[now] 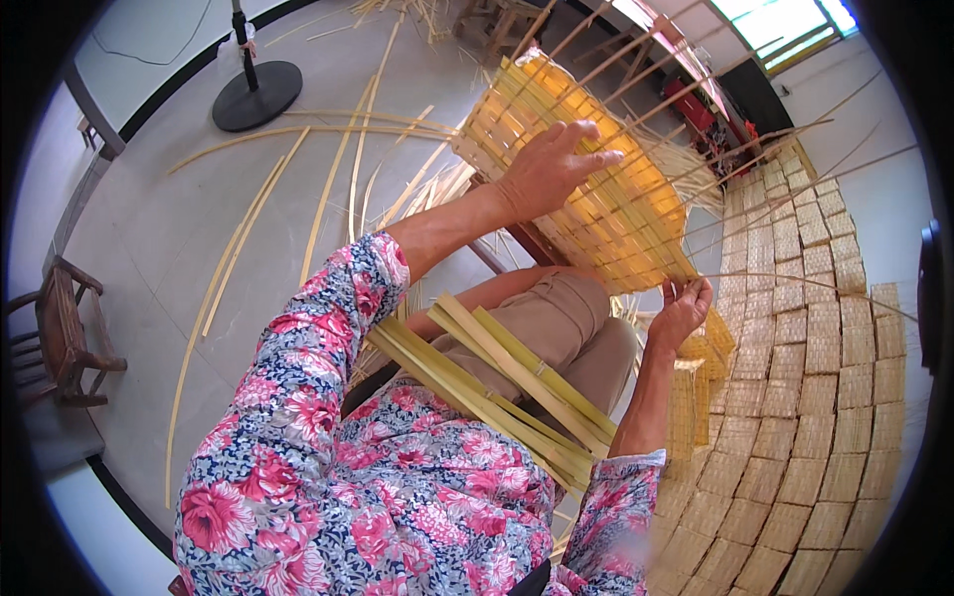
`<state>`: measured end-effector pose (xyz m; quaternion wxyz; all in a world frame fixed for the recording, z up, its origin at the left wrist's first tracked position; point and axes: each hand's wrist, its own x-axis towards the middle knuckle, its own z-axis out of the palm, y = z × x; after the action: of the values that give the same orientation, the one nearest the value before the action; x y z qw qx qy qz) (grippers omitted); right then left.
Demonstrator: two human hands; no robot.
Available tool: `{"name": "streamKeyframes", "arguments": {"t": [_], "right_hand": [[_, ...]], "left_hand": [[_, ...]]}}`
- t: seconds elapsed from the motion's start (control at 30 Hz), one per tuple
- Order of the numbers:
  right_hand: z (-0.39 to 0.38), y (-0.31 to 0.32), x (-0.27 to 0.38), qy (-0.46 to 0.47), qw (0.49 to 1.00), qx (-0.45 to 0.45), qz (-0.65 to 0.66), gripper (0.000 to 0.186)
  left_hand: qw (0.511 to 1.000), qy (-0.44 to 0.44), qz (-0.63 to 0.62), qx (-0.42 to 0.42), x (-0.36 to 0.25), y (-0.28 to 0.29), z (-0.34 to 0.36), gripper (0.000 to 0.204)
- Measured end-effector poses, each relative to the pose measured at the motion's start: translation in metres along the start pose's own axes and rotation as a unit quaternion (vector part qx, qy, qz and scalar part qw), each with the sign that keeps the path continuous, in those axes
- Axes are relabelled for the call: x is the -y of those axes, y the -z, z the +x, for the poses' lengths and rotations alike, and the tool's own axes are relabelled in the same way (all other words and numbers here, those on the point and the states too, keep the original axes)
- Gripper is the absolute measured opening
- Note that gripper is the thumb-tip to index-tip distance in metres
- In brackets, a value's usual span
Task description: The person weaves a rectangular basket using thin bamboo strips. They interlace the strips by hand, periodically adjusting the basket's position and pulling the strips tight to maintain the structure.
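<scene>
A pale tiled floor [169, 228] spreads out around the woven bamboo panel [586, 169], which stands tilted up over the seated person's knees. On the panel's near face the left hand [547, 169] lies flat with fingers spread, not clenched around anything, seemingly pressing to steady the weave. At the panel's lower right edge the right hand [681, 310] is curled, fingertips pinching what looks like a thin bamboo sliver [795, 283] that trails away to the right; how tight the pinch is I cannot tell. Below the panel, a bundle of green-yellow bamboo strips [497, 387] rests across the lap, within reach. To the panel's right lie rows of finished woven squares [815, 397]; to its left, loose long strips [248, 228], a round black stand base [256, 94] and a wooden chair [65, 338].
</scene>
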<state>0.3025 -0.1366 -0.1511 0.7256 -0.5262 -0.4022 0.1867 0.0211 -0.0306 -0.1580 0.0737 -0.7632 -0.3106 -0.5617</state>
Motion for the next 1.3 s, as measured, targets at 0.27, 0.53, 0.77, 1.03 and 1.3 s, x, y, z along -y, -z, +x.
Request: {"name": "streamKeyframes", "arguments": {"t": [0.27, 0.53, 0.77, 1.03, 1.3], "right_hand": [[0.017, 0.007, -0.021, 0.024, 0.999, 0.012, 0.036, 0.009], [0.02, 0.016, -0.017, -0.026, 0.993, 0.057, 0.102, 0.014], [0.013, 0.084, 0.018, -0.072, 0.993, 0.092, -0.024, 0.026], [-0.104, 0.169, 0.067, -0.245, 0.772, 0.47, -0.35, 0.02], [-0.114, 0.183, 0.06, -0.261, 0.807, 0.452, -0.276, 0.019]], "left_hand": [[1.0, -0.013, -0.015, 0.016, -0.003, 0.001, 0.012, 0.058], [0.993, 0.007, -0.036, 0.111, -0.009, 0.019, 0.013, 0.055], [0.974, -0.055, -0.09, 0.203, -0.017, 0.072, -0.001, 0.042], [0.749, 0.136, -0.275, 0.588, -0.035, 0.11, -0.064, 0.016], [0.761, 0.188, -0.275, 0.557, -0.038, 0.102, -0.063, 0.003]]}}
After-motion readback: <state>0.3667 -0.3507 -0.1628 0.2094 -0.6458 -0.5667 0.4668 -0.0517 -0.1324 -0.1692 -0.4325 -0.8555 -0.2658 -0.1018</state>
